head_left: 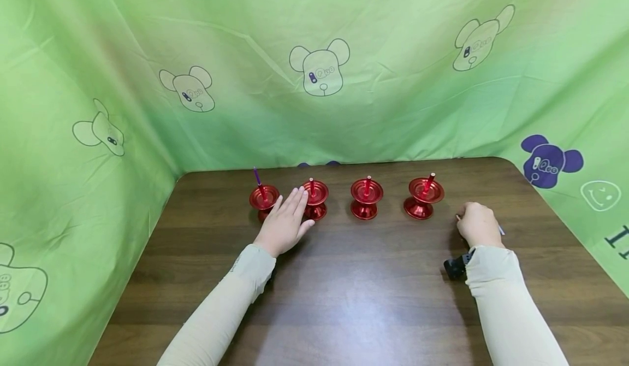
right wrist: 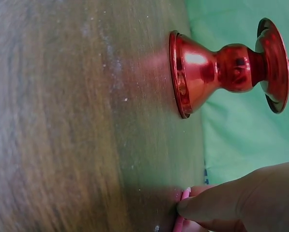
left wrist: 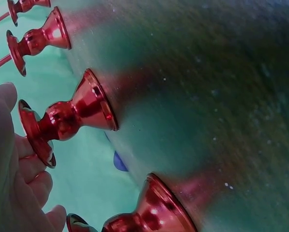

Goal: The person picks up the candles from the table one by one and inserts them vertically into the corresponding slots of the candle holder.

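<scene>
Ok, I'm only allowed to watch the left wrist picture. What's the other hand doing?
Observer: The right hand is pinching a thin pink stick.
Operator: Cool! Is there anything purple standing up in a holder?
Observer: Yes, the head view shows a purple stick in the leftmost red holder.
Operator: And is that other hand touching any holder?
Observer: No, it's to the right of the rightmost red holder, with a gap between them.
</scene>
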Motion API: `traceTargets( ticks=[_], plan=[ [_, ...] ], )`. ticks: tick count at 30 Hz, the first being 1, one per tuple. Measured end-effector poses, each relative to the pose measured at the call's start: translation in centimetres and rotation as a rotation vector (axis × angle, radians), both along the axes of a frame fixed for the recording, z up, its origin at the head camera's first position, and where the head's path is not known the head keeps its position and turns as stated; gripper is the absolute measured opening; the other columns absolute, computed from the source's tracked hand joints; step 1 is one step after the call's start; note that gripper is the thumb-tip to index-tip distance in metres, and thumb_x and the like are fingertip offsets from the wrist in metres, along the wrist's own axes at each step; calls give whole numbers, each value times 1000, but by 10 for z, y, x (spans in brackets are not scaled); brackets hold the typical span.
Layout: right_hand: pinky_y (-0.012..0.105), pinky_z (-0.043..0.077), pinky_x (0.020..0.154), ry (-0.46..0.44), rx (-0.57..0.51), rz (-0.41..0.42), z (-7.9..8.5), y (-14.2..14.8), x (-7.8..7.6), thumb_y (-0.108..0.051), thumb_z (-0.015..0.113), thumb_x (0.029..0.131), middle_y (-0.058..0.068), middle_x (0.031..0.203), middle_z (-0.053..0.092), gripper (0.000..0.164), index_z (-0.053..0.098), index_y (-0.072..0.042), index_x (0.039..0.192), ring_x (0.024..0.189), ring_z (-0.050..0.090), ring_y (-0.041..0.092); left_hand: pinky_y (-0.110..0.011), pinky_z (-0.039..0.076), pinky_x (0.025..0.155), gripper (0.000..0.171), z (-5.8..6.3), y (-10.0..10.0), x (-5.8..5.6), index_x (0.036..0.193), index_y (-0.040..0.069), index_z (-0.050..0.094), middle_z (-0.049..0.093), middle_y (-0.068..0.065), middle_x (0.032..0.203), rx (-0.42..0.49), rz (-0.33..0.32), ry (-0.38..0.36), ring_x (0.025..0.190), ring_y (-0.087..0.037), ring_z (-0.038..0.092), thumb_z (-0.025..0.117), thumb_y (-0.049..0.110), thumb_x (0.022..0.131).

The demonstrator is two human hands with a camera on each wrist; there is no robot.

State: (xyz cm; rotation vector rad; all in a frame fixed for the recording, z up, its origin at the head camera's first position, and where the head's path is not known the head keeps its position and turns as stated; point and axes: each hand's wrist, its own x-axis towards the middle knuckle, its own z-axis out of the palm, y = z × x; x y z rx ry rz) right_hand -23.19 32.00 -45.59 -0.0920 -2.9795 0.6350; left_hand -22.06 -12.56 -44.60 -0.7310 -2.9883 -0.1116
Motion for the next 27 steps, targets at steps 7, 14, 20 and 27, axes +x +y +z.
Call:
traceTargets(
  ticks=[7, 14, 20, 27],
  plan=[
    [53, 49, 62, -1, -1, -5, 0, -1, -1, 0, 58, 86, 27, 80, 65, 13, 66, 8, 83, 74, 61, 45, -50, 21, 123, 73, -1, -1, 0, 161, 4, 23, 18, -10, 168, 6, -4, 13, 155, -24, 17, 43, 49, 107],
    [50, 49, 61, -22, -11, 0, 0, 0, -1, -2, 59, 86, 26, 81, 67, 14, 69, 8, 84, 72, 61, 42, -48, 18, 124, 73, -2, -1, 0, 161, 4, 23, 18, -10, 168, 13, -1, 9, 155, -23, 16, 43, 48, 107],
    [43, 46, 59, -14, -29, 5, 0, -1, 0, -2, 60, 86, 21, 76, 66, 13, 68, 6, 81, 68, 59, 36, -47, 19, 124, 73, 0, 0, 0, 161, 3, 22, 18, -11, 168, 31, -7, -2, 155, -25, 15, 45, 47, 107],
    [45, 47, 64, -3, -57, 8, 0, -4, 2, -2, 63, 85, 21, 77, 66, 10, 66, 8, 84, 74, 60, 40, -46, 18, 124, 72, 1, 1, 0, 160, 1, 25, 20, -14, 167, 36, -13, -13, 155, -27, 17, 45, 46, 107]
  ],
)
